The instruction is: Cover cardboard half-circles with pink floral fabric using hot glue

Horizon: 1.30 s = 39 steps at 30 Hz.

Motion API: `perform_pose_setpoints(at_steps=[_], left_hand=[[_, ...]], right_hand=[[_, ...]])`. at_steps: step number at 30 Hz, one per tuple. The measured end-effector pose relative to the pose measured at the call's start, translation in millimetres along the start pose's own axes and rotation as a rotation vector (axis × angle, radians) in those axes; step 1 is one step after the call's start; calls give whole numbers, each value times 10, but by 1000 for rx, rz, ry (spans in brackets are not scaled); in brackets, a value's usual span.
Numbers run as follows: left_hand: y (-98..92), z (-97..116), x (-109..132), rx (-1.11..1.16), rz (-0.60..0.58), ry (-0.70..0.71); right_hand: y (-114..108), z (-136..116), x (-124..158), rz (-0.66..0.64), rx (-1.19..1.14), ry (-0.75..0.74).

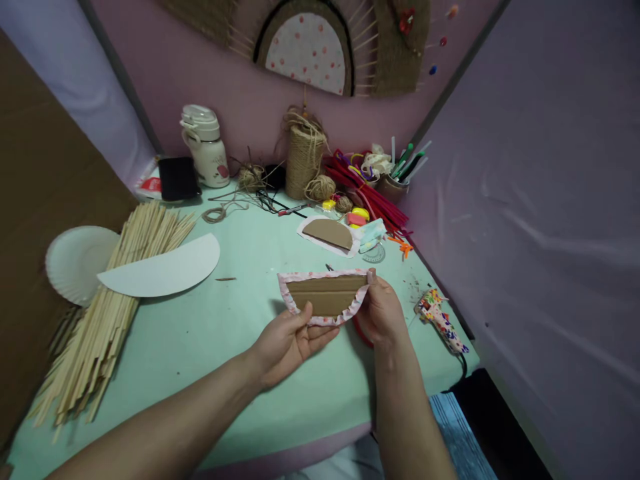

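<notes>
Between my hands is a half-round cardboard piece [325,298], its edge wrapped all round with folded pink-and-white fabric. Its bare brown side faces me. My left hand [295,340] supports the lower left edge, thumb on top and fingers underneath. At the upper right corner, my right hand [384,310] pinches the fabric edge between thumb and fingers. Part of a red scissors handle [363,333] shows under my right hand, its tip just beyond the piece. Farther back, another cardboard half circle [330,233] lies on a piece of white cloth.
Bamboo sticks [120,293] lie at left beneath a white half-round sheet [165,270], beside a paper plate [80,260]. Along the back stand a bottle [207,150], a twine spool [304,160] and red pipe cleaners [373,193]. A patterned glue gun [440,320] lies at right.
</notes>
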<state>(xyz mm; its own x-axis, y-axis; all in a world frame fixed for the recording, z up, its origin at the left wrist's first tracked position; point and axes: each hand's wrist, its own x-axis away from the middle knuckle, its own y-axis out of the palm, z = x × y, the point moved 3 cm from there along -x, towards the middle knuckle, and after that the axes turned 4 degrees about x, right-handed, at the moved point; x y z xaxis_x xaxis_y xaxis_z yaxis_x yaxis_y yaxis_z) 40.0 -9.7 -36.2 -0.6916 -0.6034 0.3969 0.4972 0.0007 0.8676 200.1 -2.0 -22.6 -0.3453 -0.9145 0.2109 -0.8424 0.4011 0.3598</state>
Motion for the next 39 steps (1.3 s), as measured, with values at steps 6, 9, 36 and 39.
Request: perform_pose_setpoints(at_steps=[6, 9, 36, 39], left_hand=[[-4, -9, -3, 6, -2, 18], [3, -12, 6, -18, -9, 47], [12, -11, -3, -38, -38, 192], [10, 3, -15, -14, -25, 173]], right_hand=[[-41, -65, 52, 192, 372, -324], [-15, -153, 105, 261, 614, -496], [126, -68, 185, 340, 740, -670], [110, 56, 136, 267, 517, -489]])
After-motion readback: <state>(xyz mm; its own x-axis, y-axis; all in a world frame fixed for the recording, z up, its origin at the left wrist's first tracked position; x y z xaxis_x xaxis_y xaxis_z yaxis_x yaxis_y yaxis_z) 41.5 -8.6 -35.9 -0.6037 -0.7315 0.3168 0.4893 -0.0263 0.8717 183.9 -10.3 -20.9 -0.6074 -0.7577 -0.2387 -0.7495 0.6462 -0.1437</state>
